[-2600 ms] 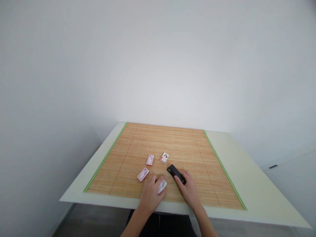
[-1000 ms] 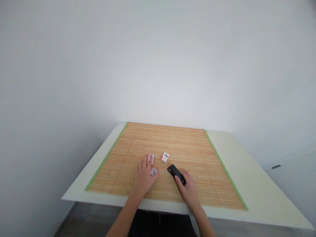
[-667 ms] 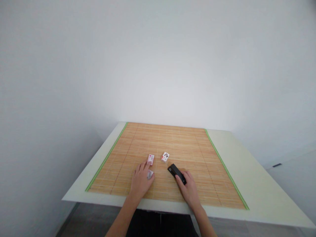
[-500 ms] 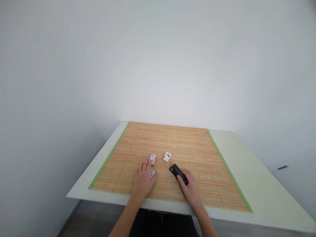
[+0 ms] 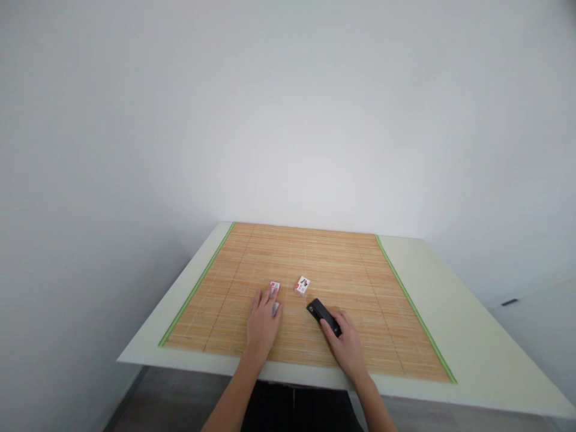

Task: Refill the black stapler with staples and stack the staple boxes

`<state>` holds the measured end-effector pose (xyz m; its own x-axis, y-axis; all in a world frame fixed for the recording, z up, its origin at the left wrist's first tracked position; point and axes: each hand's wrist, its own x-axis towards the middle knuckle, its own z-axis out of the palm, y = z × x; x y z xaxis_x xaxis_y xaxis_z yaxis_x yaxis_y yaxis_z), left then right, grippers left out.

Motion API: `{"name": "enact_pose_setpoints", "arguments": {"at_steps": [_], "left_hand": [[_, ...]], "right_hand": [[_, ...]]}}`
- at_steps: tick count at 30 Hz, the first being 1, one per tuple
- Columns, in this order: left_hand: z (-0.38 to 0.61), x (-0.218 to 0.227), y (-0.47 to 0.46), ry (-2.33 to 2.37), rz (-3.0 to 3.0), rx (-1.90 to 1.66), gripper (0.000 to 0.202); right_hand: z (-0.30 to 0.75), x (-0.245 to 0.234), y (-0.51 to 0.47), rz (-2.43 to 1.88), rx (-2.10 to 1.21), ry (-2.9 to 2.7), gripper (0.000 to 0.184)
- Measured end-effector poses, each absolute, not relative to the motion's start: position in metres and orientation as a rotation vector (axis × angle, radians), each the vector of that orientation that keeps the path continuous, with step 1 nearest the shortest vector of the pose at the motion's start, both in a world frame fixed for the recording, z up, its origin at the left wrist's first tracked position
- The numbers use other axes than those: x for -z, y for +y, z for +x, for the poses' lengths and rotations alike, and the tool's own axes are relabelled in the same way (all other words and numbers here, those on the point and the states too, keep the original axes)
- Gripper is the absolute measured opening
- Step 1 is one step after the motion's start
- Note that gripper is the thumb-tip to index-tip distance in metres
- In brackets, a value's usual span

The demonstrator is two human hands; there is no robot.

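My right hand (image 5: 347, 343) is wrapped round the near end of a black stapler (image 5: 323, 315), whose far end points up and left over the mat. My left hand (image 5: 262, 324) lies low on the mat with its fingers stretched forward. Its fingertips cover part of a small red-and-white box (image 5: 275, 285). A small pale grey piece (image 5: 275, 308) shows between the thumb and index finger, mostly hidden by the hand; its kind cannot be made out. Just right of the left fingertips lies a second small white box (image 5: 303, 284) with red and a dark picture on it.
A bamboo mat (image 5: 310, 252) with green edges covers the middle of a white table (image 5: 454, 312). White walls (image 5: 306, 120) stand behind it and at the left. The table's near edge runs close to my body.
My left hand has slid slightly forward, covering more of the red-and-white box, and the grey piece sits closer to that box. My right hand keeps the stapler in much the same place.
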<state>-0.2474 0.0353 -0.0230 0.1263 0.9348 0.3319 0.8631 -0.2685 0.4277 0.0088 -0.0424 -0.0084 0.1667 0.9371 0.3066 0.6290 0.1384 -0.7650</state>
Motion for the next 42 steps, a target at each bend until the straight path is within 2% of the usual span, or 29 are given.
{"name": "enact_pose_setpoints", "arguments": {"at_steps": [11,14,19,23,34,42], "left_hand": [[-0.322,0.027,0.045,2.004,2.127,-0.906,0.051],[-0.298,0.012,0.047,1.935,2.196,-0.934,0.051],[-0.214,-0.016,0.064,1.318,2.482,-0.832,0.046],[-0.181,-0.017,0.080,1.275,2.482,-0.782,0.043],[-0.303,-0.007,0.075,1.722,2.307,-0.776,0.041],[-0.328,0.003,0.069,1.730,2.237,-0.807,0.043]], "right_hand": [[0.010,0.015,-0.041,-1.600,-0.430,-1.533,0.037],[0.010,0.014,-0.042,-1.604,-0.425,-1.526,0.036],[0.007,0.011,-0.043,-1.591,-0.397,-1.503,0.033],[0.007,0.008,-0.045,-1.608,-0.385,-1.480,0.033],[0.011,0.007,-0.045,-1.626,-0.451,-1.557,0.029],[0.009,0.008,-0.045,-1.668,-0.453,-1.550,0.029]]}}
